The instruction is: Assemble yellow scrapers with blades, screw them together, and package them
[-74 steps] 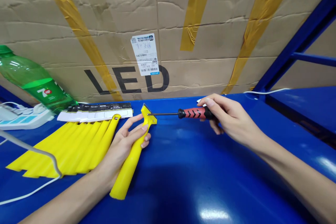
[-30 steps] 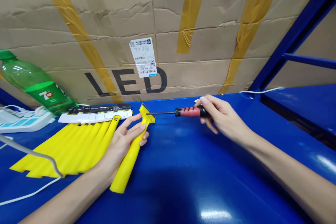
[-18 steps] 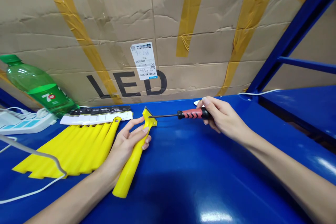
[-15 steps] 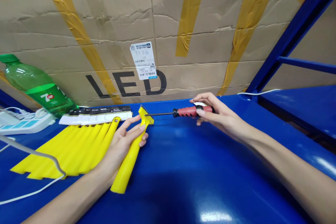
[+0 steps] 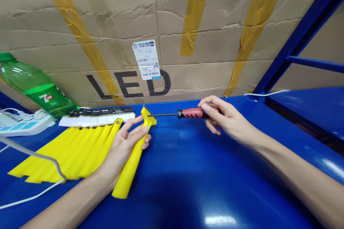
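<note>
My left hand [image 5: 129,142] grips a yellow scraper [image 5: 132,161] just below its flared head, its handle slanting down to the left. A thin dark blade edge shows along the head's top. My right hand [image 5: 221,116] is closed around the back of a red and black screwdriver [image 5: 192,113]. The screwdriver lies nearly level, its shaft pointing left with the tip at the scraper head. Whether a screw sits at the tip is too small to tell. Several more yellow handles [image 5: 77,154] lie side by side to the left of my left hand.
Black and white printed cards [image 5: 96,117] lie behind the handles on the blue table [image 5: 188,171]. A green bottle [image 5: 40,87], a white power strip [image 5: 32,125] and a cable [image 5: 40,155] are at the left. A taped cardboard box [image 5: 172,18] stands behind; a blue frame [image 5: 298,39] rises at right.
My right hand's fingers have shifted on the screwdriver's handle, now covering its rear end. The scraper and screwdriver tip stay together. The view has moved slightly.
</note>
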The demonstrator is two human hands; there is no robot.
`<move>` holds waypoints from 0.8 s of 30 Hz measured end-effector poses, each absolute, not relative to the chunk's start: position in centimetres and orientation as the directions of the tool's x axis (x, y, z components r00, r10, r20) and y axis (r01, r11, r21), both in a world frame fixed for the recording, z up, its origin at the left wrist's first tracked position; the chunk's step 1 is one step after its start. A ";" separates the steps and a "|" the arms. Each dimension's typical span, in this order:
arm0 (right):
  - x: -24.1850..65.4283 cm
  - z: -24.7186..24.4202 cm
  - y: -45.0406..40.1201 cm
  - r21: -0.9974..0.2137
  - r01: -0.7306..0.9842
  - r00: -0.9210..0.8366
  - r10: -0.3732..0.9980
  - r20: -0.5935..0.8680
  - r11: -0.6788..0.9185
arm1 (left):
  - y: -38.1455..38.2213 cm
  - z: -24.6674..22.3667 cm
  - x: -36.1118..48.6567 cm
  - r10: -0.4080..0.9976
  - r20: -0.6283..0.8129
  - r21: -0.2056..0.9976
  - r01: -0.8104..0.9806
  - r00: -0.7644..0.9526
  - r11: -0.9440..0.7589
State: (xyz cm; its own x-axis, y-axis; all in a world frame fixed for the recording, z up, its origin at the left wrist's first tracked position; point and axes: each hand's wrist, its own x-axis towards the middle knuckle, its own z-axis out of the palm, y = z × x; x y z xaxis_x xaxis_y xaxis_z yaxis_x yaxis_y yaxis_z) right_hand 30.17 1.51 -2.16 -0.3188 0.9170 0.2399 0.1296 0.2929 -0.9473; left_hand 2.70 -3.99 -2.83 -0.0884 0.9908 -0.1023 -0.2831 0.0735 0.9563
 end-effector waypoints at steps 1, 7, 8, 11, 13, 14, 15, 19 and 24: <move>30.1 -2.2 1.5 -0.947 0.160 -0.276 0.934 0.229 0.279 | -4.0 -2.9 2.7 0.992 -0.104 0.958 -0.276 -0.073 0.080; 30.1 -2.1 1.4 -0.968 0.029 -0.332 0.916 0.226 0.249 | -3.9 -3.0 2.5 0.991 -0.102 0.958 -0.277 -0.084 0.075; 30.1 -2.2 1.4 -0.964 0.027 -0.350 0.906 0.240 0.266 | -3.9 -3.0 2.5 0.991 -0.101 0.959 -0.273 -0.085 0.075; 30.1 -2.2 1.5 -0.947 0.135 -0.282 0.928 0.245 0.291 | -4.0 -3.0 2.5 0.993 -0.106 0.964 -0.251 -0.043 0.092; 30.0 -2.1 1.5 -0.944 0.182 -0.224 0.946 0.235 0.277 | -4.0 -3.0 2.5 0.994 -0.106 0.966 -0.240 -0.023 0.098; 30.0 -2.1 1.5 -0.949 0.167 -0.224 0.947 0.229 0.269 | -4.0 -3.0 2.5 0.995 -0.101 0.967 -0.239 -0.025 0.092; 30.0 -2.0 1.5 -0.956 0.133 -0.246 0.943 0.223 0.261 | -4.0 -3.0 2.5 0.995 -0.094 0.967 -0.240 -0.035 0.083; 30.3 -2.1 1.6 -0.956 0.032 -0.367 0.893 0.261 0.292 | -3.8 -3.1 2.3 0.995 -0.075 0.967 -0.249 -0.066 0.057; 30.2 -2.3 1.7 -0.936 0.165 -0.270 0.927 0.260 0.310 | -3.9 -3.0 2.4 0.995 -0.094 0.970 -0.229 -0.034 0.084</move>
